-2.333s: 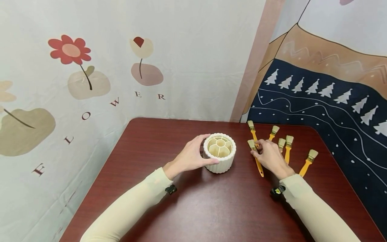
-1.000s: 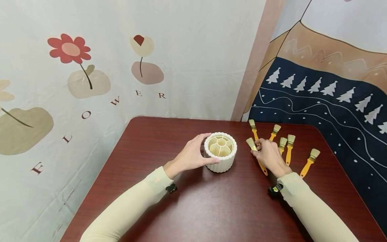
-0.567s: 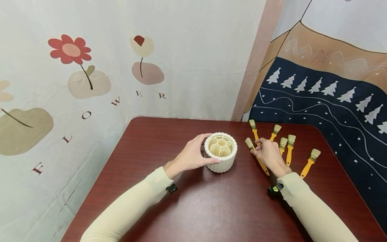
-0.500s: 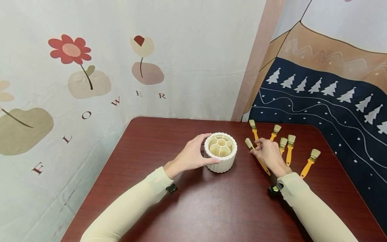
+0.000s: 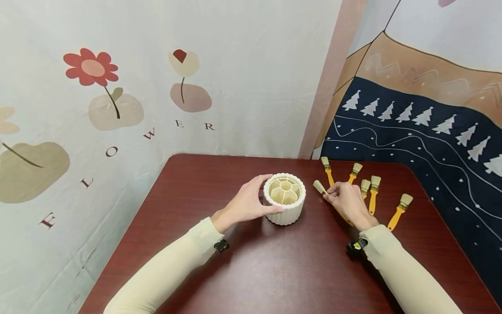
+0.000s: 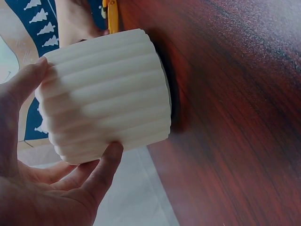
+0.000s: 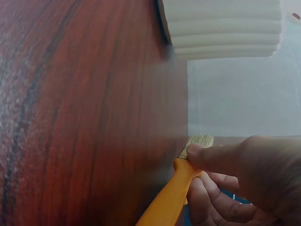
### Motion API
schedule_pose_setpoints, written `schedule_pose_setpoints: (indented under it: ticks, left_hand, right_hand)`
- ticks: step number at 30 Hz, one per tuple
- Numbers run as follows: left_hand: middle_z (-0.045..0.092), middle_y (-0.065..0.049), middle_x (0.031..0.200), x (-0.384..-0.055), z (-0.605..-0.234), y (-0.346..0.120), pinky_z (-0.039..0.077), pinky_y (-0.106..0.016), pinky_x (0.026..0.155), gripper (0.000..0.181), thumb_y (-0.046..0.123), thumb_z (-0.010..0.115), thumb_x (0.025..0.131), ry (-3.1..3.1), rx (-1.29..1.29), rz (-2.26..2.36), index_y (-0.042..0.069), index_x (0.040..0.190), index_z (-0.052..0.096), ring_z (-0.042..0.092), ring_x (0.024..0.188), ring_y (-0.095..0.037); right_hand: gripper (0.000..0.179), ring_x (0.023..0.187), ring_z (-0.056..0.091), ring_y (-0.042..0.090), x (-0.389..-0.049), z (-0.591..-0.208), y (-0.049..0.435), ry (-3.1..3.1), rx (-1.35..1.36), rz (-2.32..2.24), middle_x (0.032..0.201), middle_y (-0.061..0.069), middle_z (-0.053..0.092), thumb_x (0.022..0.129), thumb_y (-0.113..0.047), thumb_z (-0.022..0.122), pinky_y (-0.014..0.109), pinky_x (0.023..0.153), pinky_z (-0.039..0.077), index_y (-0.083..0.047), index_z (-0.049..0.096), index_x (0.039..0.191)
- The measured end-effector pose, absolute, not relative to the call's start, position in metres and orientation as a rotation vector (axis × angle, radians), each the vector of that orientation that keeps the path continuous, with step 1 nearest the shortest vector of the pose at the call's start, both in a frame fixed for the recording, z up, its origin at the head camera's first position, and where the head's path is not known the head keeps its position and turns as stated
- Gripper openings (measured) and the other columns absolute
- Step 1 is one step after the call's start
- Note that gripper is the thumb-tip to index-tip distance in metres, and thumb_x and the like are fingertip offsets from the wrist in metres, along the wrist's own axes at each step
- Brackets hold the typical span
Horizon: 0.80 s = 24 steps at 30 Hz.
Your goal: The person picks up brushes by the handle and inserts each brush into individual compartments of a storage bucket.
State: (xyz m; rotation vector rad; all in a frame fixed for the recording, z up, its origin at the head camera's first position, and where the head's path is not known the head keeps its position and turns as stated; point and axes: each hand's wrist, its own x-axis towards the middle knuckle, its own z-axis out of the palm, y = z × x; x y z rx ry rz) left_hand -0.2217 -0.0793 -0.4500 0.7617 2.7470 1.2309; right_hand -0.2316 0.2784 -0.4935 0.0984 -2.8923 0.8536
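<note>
Okay, clock read from the person's side, 12 at the far edge. Left hand (image 5: 244, 203) wraps the cream ribbed holder (image 5: 291, 216), thumb in front, fingers round the back; holder upright, divided opening facing up. Right hand (image 5: 349, 203) pinches a yellow-handled brush (image 7: 173, 194) between thumb and fingers, up near the bristle end.

Key relation: holder lies at 9 o'clock from the right hand, with bare tabletop between. The held brush slants across the table, bristles toward 10 or 11, handle tail toward 4 or 5. Right hand is the one by the brushes, left the one by the holder. From here I can't tell whether that handle tail touches the table (image 5: 270, 270).

Five other brushes (image 5: 399, 211) lie around the right hand: one near 11, part hidden by it, one just past 12, two near 2, one around 3. Flower-printed cloth (image 5: 255, 78) hangs beyond.
</note>
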Motion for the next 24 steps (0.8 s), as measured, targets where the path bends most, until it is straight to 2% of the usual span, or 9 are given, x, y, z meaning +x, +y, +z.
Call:
schedule_pose_setpoints:
  ticks: [6,13,18,24]
  left_hand:
    - [0.069,-0.007,0.159,-0.220,-0.451,-0.080,0.067,-0.039,0.113,0.107,0.043,0.107,0.084,2.737,0.762,1.257,0.012,0.171,0.053,0.077,0.132,-0.022]
    - [0.069,-0.008,0.159,-0.221,-0.451,-0.078,0.067,-0.039,0.113,0.106,0.042,0.107,0.084,2.726,0.768,1.263,0.012,0.170,0.053,0.077,0.134,-0.023]
    - [0.069,-0.007,0.158,-0.222,-0.452,-0.079,0.066,-0.039,0.114,0.107,0.043,0.107,0.084,2.733,0.765,1.249,0.012,0.171,0.052,0.077,0.134,-0.022]
    - [0.069,-0.007,0.159,-0.222,-0.451,-0.079,0.066,-0.038,0.113,0.107,0.044,0.107,0.084,2.742,0.763,1.240,0.012,0.171,0.052,0.076,0.133,-0.021]
  right_hand:
    - [0.022,0.091,0.076,0.029,-0.227,-0.486,0.277,-2.847,0.138,0.877,0.105,0.016,0.087,0.105,-0.022,0.089,0.037,0.081,0.061,-0.004,0.083,0.116]
    - [0.025,0.094,0.078,0.032,-0.221,-0.472,0.275,-2.785,0.186,0.880,0.107,0.018,0.087,0.106,-0.020,0.089,0.040,0.086,0.060,-0.001,0.084,0.121]
    - [0.026,0.093,0.080,0.034,-0.216,-0.460,0.270,-2.731,0.225,0.875,0.110,0.020,0.088,0.104,-0.019,0.091,0.036,0.081,0.061,-0.001,0.086,0.122]
    - [0.026,0.094,0.083,0.034,-0.210,-0.446,0.262,-2.687,0.263,0.880,0.110,0.019,0.089,0.104,-0.022,0.092,0.035,0.083,0.063,-0.003,0.086,0.121]
